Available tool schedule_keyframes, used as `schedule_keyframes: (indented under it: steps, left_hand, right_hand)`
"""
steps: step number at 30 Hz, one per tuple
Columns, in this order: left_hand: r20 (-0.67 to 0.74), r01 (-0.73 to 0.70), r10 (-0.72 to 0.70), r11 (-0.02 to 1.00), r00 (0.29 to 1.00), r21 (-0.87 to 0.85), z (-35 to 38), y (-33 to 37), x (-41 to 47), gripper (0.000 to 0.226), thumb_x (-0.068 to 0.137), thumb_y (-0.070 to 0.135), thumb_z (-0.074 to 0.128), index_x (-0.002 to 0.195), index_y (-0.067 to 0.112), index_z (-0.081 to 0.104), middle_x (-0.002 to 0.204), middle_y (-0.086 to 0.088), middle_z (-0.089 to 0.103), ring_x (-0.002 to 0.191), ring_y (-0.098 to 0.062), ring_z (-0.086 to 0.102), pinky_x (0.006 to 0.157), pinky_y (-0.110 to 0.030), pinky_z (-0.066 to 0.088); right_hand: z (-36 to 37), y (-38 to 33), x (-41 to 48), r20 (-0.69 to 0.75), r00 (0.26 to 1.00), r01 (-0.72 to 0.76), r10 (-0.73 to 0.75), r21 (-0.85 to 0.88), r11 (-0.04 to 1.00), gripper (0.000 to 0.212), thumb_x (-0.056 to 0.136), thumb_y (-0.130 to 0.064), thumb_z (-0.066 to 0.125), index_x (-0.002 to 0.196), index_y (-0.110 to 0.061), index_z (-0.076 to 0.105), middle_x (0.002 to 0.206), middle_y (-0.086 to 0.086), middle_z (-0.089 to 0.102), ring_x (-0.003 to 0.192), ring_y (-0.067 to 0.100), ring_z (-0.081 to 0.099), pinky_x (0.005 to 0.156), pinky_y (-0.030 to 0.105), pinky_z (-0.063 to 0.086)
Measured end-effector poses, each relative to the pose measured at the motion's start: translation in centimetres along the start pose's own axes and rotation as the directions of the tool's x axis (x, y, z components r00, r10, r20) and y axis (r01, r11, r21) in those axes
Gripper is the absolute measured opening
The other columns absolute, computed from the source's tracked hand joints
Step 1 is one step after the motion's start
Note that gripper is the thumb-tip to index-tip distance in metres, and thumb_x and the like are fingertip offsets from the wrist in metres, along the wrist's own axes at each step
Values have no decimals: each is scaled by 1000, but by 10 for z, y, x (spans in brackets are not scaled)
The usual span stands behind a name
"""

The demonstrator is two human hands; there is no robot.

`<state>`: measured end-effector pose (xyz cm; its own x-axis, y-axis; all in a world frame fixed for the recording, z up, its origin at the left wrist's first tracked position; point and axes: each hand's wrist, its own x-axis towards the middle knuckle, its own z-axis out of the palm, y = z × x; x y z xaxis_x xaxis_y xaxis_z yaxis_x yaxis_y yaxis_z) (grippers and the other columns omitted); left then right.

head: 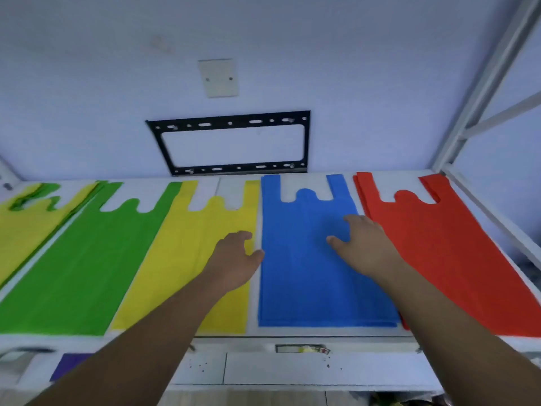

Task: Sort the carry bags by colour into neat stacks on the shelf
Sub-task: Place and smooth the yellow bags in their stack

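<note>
**Head view: coloured bag stacks laid out along the shelf**

Head camera looks down on a white shelf [307,335] against a pale wall, and we see our two bare arms reaching out over it. Flat carry bags lie side by side, handles pointing to the far edge. From left to right we count a mixed yellow-and-green pile [26,218] at the far left, a green stack [87,259], a yellow stack [187,253], a blue stack [304,276] and a red stack [445,247].

Our left hand [234,262] hovers over the right edge of the yellow stack, near the white gap beside the blue one; its fingers are loosely curled and grasp nothing. Whether it touches the yellow bags we cannot tell. Our right hand [366,244] is spread open, palm down, over the right part of the blue stack, just beside the left edge of the red stack, and it holds nothing.

On the wall beyond the shelf sits a black metal bracket [231,142], with a pale switch plate [218,78] above it. A white frame [486,92] rises at the right end of the shelf.
</note>
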<state>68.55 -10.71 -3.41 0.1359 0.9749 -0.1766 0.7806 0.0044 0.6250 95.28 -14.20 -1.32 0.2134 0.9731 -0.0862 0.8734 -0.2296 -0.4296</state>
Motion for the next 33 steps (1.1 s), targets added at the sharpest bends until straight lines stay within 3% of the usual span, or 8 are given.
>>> schedule_keyframes:
  steps: [4, 15, 20, 24, 33]
  left_hand:
    - [-51, 38, -31, 991, 998, 130, -24, -47, -33, 60, 95, 44, 56, 148, 19, 41, 153, -1, 40, 140, -22, 36, 112, -32, 35]
    - [-283, 236, -213, 970, 935, 49, -134, -193, -135, 60, 94, 41, 57, 147, 15, 43, 151, -8, 45, 139, -26, 40, 116, -39, 32]
    - [-306, 279, -252, 959, 918, 45, -198, -263, -177, 59, 97, 43, 53, 150, 19, 39, 154, -6, 39, 142, -24, 35, 116, -37, 31]
    - [-300, 305, -283, 952, 911, 28, -243, -323, -191, 60, 96, 45, 53, 149, 21, 40, 155, -3, 37, 144, -23, 31, 116, -40, 32]
    - [-212, 279, -255, 956, 943, 92, -298, -397, -145, 66, 90, 52, 62, 148, 26, 40, 154, 4, 36, 140, -18, 35, 112, -36, 35]
  right_hand:
    - [38, -47, 0, 114, 981, 165, -159, -41, 985, 74, 93, -56, 52, 150, -13, 34, 157, 5, 33, 144, 26, 28, 114, 42, 34]
    - [134, -262, -42, 249, 824, 517, -508, 35, 855, 65, 91, -51, 59, 143, -14, 46, 149, 6, 45, 136, 26, 41, 109, 39, 39]
    - [178, -359, -73, 319, 772, 569, -550, 39, 821, 65, 92, -48, 60, 144, -12, 45, 149, 9, 47, 136, 25, 44, 110, 36, 38]
    - [212, -427, -95, 346, 734, 575, -584, 139, 806, 64, 92, -47, 61, 145, -16, 43, 151, 5, 45, 135, 21, 46, 110, 35, 36]
    - [266, -509, -71, 396, 693, 574, -602, 201, 794, 60, 93, -49, 56, 146, -25, 40, 152, -3, 43, 136, 18, 46, 112, 40, 40]
